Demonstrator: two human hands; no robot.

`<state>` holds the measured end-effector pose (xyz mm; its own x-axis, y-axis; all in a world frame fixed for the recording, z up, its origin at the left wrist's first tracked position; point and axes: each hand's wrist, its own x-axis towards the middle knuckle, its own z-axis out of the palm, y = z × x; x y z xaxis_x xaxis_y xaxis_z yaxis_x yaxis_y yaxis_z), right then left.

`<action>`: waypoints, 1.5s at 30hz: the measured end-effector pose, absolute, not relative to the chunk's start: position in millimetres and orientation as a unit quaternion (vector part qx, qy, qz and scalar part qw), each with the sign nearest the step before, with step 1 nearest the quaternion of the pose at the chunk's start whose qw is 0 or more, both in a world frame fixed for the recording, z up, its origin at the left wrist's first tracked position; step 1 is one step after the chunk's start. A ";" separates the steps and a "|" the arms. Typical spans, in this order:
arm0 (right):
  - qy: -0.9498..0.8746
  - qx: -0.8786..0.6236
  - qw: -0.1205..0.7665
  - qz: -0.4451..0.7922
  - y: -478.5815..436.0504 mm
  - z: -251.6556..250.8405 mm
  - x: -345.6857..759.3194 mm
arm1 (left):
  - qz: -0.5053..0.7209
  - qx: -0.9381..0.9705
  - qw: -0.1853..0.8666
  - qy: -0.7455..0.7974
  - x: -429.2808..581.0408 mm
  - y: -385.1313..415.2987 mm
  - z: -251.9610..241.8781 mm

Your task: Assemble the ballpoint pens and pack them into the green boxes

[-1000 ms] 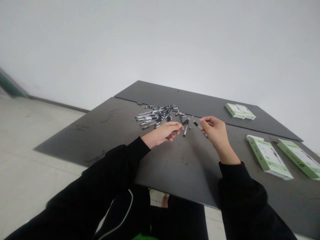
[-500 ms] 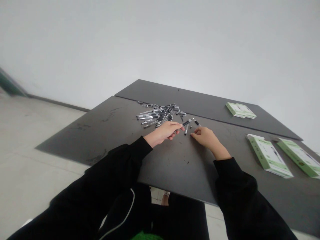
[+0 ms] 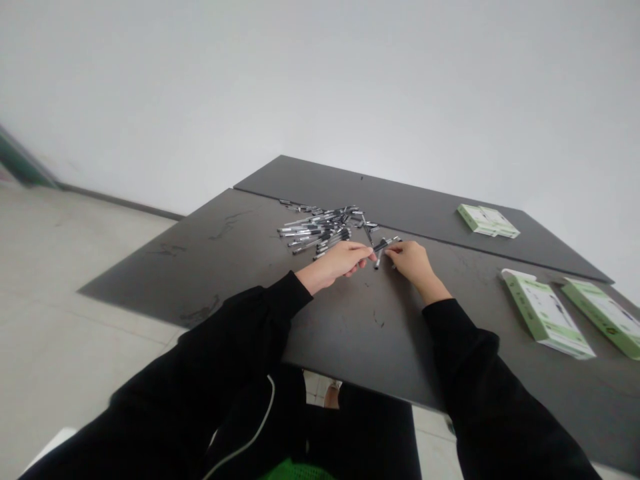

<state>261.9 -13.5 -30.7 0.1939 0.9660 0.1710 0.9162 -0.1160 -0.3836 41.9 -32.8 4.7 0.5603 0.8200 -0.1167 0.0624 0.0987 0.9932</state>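
Note:
My left hand (image 3: pixel 345 261) rests on the dark table (image 3: pixel 235 253) with its fingers pinched on a black pen (image 3: pixel 383 245) that points up and right. My right hand (image 3: pixel 411 260) is close beside it, fingers curled and pinched at the far end of that same pen. A short pen part (image 3: pixel 377 261) lies on the table just below the two hands. A pile of several black and silver pens (image 3: pixel 320 230) lies just beyond my left hand.
Two green and white boxes (image 3: pixel 547 315) (image 3: pixel 603 315) lie at the right of the table. A third green box (image 3: pixel 487 221) sits on the far table top. A light floor lies to the left and a white wall behind.
My right hand dropped from a raised position to the table and moved left until it met my left hand at the pen. My left hand stayed nearly still.

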 end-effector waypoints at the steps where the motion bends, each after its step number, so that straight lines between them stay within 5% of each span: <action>1: -0.634 -0.742 0.208 0.062 -13.2 -29.9 262.1 | 0.295 0.605 0.644 0.364 41.9 -33.0 4.8; 11: -0.618 -0.702 0.340 0.097 -20.6 -9.2 265.1 | 0.301 0.609 0.638 0.363 41.8 -27.4 -2.6; 17: -0.507 -0.479 0.630 0.342 -39.5 7.4 250.7 | 0.294 0.629 0.631 0.345 41.8 -28.4 -4.0; 45: -0.461 -0.469 0.618 0.431 -52.1 11.3 238.8 | 0.278 0.629 0.654 0.316 39.3 -24.6 -5.5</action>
<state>238.8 -52.1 11.3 0.2043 0.9649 0.1650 -0.0996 0.1881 -0.9771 39.3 -24.6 -5.5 0.6460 0.7607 -0.0639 0.0341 0.0549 0.9979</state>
